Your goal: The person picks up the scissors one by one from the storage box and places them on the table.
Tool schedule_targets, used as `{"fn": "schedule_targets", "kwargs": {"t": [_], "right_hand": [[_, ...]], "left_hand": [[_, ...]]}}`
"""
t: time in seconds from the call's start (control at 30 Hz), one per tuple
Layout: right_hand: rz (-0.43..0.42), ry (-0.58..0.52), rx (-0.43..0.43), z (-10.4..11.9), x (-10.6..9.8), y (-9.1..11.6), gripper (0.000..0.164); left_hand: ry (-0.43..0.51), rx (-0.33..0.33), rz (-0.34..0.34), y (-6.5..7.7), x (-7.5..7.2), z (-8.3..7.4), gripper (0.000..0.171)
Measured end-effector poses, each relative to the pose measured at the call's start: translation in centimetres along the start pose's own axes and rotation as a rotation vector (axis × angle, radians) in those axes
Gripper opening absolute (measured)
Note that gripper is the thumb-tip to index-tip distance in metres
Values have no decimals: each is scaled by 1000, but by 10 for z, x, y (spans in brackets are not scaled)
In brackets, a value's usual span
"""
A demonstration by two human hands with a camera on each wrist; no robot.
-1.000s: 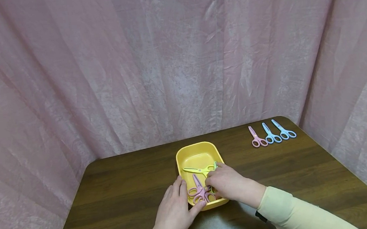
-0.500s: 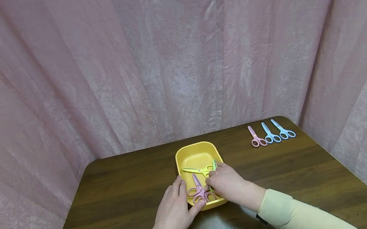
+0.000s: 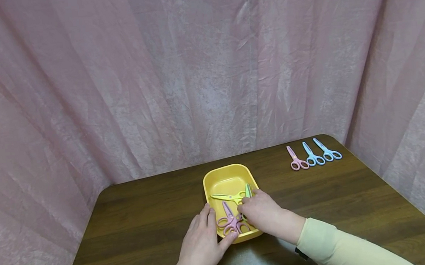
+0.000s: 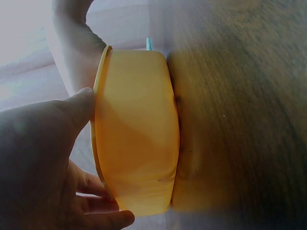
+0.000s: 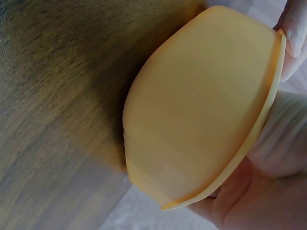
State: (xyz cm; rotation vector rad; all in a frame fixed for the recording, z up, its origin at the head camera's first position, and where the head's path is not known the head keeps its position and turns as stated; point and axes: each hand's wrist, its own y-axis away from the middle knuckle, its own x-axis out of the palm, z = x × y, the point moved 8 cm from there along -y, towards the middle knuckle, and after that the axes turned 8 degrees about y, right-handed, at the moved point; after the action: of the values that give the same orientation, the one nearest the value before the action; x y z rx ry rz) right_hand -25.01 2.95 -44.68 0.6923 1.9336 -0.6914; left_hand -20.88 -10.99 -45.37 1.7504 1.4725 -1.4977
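A yellow plastic bin (image 3: 228, 185) stands on the table near its front. Inside lie a pair of yellow scissors (image 3: 228, 197) and a pair of pinkish-purple scissors (image 3: 228, 217). My left hand (image 3: 202, 243) rests at the bin's near left corner, fingers fairly straight along the side and thumb on the front rim. My right hand (image 3: 263, 213) reaches over the right rim into the bin with its fingers curled on a pair of green scissors (image 3: 248, 190). Their blades show beyond the hand, while most of the handles are hidden. Both wrist views show mainly the bin's outer wall (image 4: 136, 120).
At the table's back right, a pair of pink scissors (image 3: 294, 157) and two pairs of blue scissors, one nearer (image 3: 312, 157) and one farther right (image 3: 327, 152), lie in a row. Pink curtains (image 3: 199, 74) hang behind the brown wooden table (image 3: 143, 216).
The green scissors' blades have risen slightly and show more beyond my right hand, which has shifted a little within the bin. My left hand has stayed at the corner.
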Motion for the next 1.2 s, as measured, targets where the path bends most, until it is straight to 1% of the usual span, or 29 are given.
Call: {"fn": "schedule_targets", "kwargs": {"t": [0.2,0.4,0.57,0.77,0.93,1.1,1.2], "right_hand": [[20,-80,-30,-1,2,-1,30],[12,-194,-45,-3,0,0,29],[4,-238,-15,-5,-1,2,30],[7,-196,20,-5,1,1,32],[33,-158,54,-4,6,-1,30],[32,-80,66,-1,5,0,29],[33,-72,72,-1,4,1,28]], "left_hand": [[-7,-7,8,0,0,0,90],[-5,-11,8,-1,0,0,89],[-8,-13,6,0,0,0,90],[-9,-7,-6,-1,-1,-1,89],[-4,-9,-2,0,0,0,89],[-5,-1,-5,0,1,1,88],[-5,1,-3,-1,1,1,88]]}}
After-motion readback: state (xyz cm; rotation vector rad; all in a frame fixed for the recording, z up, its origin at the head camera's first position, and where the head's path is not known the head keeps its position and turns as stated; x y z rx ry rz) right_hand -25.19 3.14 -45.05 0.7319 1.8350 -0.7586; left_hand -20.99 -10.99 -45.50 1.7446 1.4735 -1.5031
